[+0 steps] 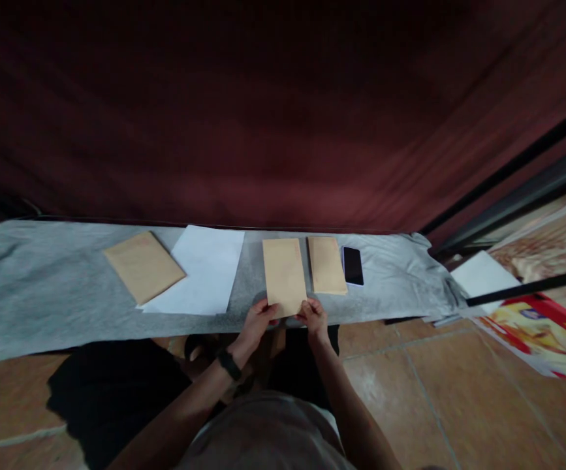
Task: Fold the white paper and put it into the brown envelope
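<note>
A brown paper envelope [285, 271] is held by its near edge over a narrow bench [81, 326] covered with grey cloth. My left hand [259, 318] pinches the near left corner, thumb on top. At the near right corner, my right hand [314, 316] grips the same envelope between thumb and fingers. Just right of it lie a few stacked brown envelopes [328, 264]. White paper sheets [209, 267] rest to the left, and another brown envelope pile [143, 266] overlaps their left side.
A dark phone [353, 266] lies right of the stacked envelopes. Behind the bench hangs a dark red curtain [273, 143]. Black metal bars [518, 170] and a colourful box [542, 333] are at the right. My legs are under the near edge, above a tiled floor.
</note>
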Tool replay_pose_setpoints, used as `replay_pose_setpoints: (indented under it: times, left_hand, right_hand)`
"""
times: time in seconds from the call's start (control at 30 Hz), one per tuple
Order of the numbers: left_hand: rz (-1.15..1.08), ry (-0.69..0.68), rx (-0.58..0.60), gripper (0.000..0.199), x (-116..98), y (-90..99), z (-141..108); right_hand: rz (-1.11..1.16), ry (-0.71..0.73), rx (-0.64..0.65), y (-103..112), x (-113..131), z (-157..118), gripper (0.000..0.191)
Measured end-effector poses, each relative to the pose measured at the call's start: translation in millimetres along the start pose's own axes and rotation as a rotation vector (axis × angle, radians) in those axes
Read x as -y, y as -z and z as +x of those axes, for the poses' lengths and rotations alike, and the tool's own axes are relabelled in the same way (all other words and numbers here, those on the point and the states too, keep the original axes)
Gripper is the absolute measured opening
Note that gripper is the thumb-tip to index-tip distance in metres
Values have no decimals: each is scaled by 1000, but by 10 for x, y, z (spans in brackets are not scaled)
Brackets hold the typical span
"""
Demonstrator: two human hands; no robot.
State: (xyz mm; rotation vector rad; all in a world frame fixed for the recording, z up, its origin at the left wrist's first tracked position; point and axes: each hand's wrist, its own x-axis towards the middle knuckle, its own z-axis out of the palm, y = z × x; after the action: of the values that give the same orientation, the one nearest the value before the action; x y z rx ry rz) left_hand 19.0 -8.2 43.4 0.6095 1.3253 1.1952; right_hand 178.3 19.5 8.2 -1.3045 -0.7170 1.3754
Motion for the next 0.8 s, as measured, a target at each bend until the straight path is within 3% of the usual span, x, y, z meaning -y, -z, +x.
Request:
replay_pose_setpoints:
  times: [0.1, 0.27, 0.37, 0.5, 0.67, 0.8]
  left_hand:
    - [-24, 32, 23, 37, -24, -2, 17]
    - [11, 14, 31, 39, -42, -88, 56]
    - [50, -13, 72, 39, -61, -197, 66]
    - [49, -39, 100, 38, -106, -258, 67]
    - [55, -16, 32, 39, -54, -97, 100]
    - [123, -19, 2, 46, 27, 132, 69]
  right_hand:
    - [89, -34, -26, -46, 42, -40, 48]
    - [254, -195, 63, -82, 48, -170, 44]
    - [252, -176, 50, -35, 81, -156, 45]
    - [242, -87, -68, 168, 261, 77, 47]
    - [232, -67, -173, 457, 505, 476, 47]
    - [217, -106, -229, 554, 537, 653, 45]
